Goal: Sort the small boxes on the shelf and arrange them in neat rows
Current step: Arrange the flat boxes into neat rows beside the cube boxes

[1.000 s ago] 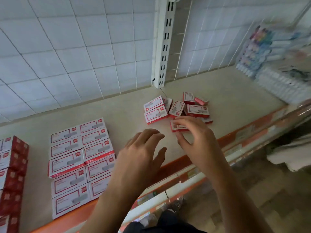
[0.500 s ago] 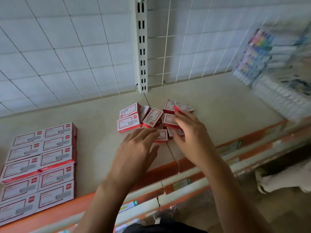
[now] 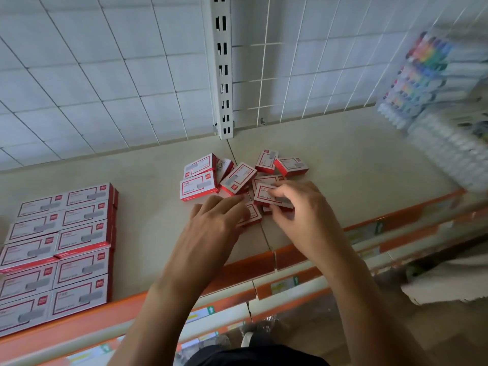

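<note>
Red-white boxes: left block (image 3: 66, 239) in rows, centre pile (image 3: 232, 178) unsorted; right hand (image 3: 303, 215) pinches one box (image 3: 268, 197), left hand (image 3: 211, 228) fingers flat.

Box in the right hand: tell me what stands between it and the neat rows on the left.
The left hand, resting on another small box, lies directly between the box that the right hand pinches and the neat rows. Past it only bare shelf shows. The loose pile sits farther back, off that line.
</note>
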Available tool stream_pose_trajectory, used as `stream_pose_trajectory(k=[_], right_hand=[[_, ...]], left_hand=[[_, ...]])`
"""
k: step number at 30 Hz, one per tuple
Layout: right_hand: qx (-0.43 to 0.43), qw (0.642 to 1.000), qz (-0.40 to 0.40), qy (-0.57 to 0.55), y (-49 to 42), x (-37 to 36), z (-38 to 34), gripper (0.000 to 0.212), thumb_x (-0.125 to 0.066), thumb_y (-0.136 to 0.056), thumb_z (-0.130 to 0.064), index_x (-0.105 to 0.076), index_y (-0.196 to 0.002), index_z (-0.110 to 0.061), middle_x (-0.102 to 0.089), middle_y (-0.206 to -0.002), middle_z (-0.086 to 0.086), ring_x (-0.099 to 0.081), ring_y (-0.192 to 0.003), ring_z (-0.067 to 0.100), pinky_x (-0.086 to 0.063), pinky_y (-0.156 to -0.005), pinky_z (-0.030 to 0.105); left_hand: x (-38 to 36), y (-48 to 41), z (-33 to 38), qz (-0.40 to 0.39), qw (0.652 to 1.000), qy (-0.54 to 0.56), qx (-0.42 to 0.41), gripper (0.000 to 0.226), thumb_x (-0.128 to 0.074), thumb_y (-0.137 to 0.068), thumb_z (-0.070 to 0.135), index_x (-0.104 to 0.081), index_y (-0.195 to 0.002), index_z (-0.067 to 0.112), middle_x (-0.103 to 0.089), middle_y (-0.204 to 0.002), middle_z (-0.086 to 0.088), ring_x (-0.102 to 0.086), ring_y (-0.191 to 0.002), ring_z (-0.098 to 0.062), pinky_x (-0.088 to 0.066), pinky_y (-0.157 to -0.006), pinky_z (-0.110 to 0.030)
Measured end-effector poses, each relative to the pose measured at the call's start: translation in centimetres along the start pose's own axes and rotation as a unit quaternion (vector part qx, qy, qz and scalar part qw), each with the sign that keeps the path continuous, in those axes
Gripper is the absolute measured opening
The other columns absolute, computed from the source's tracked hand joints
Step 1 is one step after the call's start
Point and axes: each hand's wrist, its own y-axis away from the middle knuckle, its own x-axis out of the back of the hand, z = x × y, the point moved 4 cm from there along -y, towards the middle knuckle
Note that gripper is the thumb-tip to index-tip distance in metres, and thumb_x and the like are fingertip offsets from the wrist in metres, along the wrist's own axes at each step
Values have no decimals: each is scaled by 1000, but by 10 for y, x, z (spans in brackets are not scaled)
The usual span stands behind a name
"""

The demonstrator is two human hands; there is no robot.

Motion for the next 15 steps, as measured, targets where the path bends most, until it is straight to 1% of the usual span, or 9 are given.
stream_pose_trajectory(k=[2, 5, 7, 9, 10, 13, 15], right_hand=[[5, 1000, -2, -8, 2, 0, -3, 25, -71, -82, -16, -69, -107, -9, -68, -105, 0, -60, -102, 13, -51, -85, 20], [14, 1000, -3, -23, 4, 0, -15, 30, -64, -84, -23, -68, -111, -11, -68, -109, -1, -60, -105, 11, -50, -89, 17], [27, 999, 4, -37, 2, -1, -29, 31, -64, -85, -23, -68, -114, -11, -68, -111, -2, -59, -108, 10, -49, -93, 17], [48, 997, 12, -59, -1, -4, -45, 31, -67, -86, -20, -67, -115, -10, -67, -114, -2, -60, -110, 10, -50, -95, 22], [59, 996, 16, -68, -2, -3, -52, 32, -69, -86, -18, -67, -116, -9, -67, -115, -1, -60, -111, 11, -50, -95, 22], [91, 992, 16, -90, -8, -13, -88, 35, -71, -84, -18, -66, -118, -9, -67, -118, -1, -60, -113, 11, -49, -96, 19], [106, 989, 10, -106, -12, -21, -111, 36, -71, -84, -19, -67, -118, -8, -67, -119, 0, -60, -114, 12, -48, -97, 21]], left_hand=[[2, 5, -2, 4, 1000, 1, 1, 37, -86, -67, 18, -65, -98, 21, -70, -106, 0, -61, -97, -26, -46, -74, -37], [10, 18, -11, 19, 1000, 15, 14, 36, -84, -70, 19, -63, -99, 20, -70, -104, 1, -63, -96, -27, -41, -76, -35], [22, 27, -20, 32, 998, 38, 29, 34, -82, -73, 18, -63, -101, 19, -69, -108, 0, -65, -97, -28, -45, -76, -38], [38, 37, -32, 44, 996, 68, 40, 33, -80, -76, 17, -62, -104, 18, -69, -111, -1, -65, -98, -27, -52, -77, -42], [45, 42, -36, 51, 995, 79, 42, 33, -79, -77, 17, -62, -106, 18, -69, -112, -2, -65, -98, -26, -54, -78, -43], [74, 69, -61, 75, 990, 94, 66, 34, -77, -78, 17, -61, -108, 19, -69, -111, 1, -65, -97, -21, -56, -80, -42], [89, 86, -78, 88, 987, 98, 88, 34, -77, -79, 15, -60, -109, 21, -68, -111, 3, -64, -97, -21, -54, -81, -43]])
